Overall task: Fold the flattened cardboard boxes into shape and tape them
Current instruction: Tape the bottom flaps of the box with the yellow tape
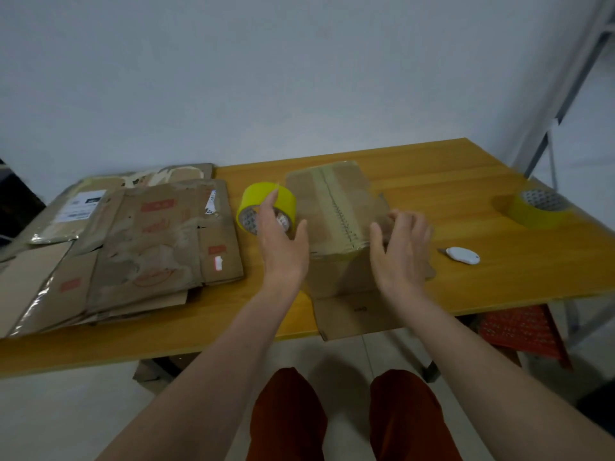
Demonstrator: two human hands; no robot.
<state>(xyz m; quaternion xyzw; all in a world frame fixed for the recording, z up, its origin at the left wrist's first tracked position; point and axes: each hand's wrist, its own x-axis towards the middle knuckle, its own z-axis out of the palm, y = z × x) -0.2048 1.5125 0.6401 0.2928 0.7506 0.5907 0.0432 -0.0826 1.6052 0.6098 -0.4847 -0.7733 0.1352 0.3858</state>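
Note:
A folded brown cardboard box (pixel 336 221) stands in the middle of the wooden table (pixel 466 277), with a taped seam running down its top and a loose flap hanging over the near edge. My left hand (pixel 281 241) hovers open at the box's left side, in front of a yellow tape roll (pixel 266 207) standing on its edge. My right hand (pixel 404 247) is blurred at the box's right side, fingers spread and touching or nearly touching the cardboard. A stack of flattened cardboard boxes (pixel 133 247) lies on the left of the table.
A second yellow tape roll (pixel 539 207) lies flat at the far right of the table. A small white cutter (pixel 461 255) rests right of the box. A red stool (pixel 522 331) and a metal ladder frame (pixel 562 104) stand at the right, beyond the table edge.

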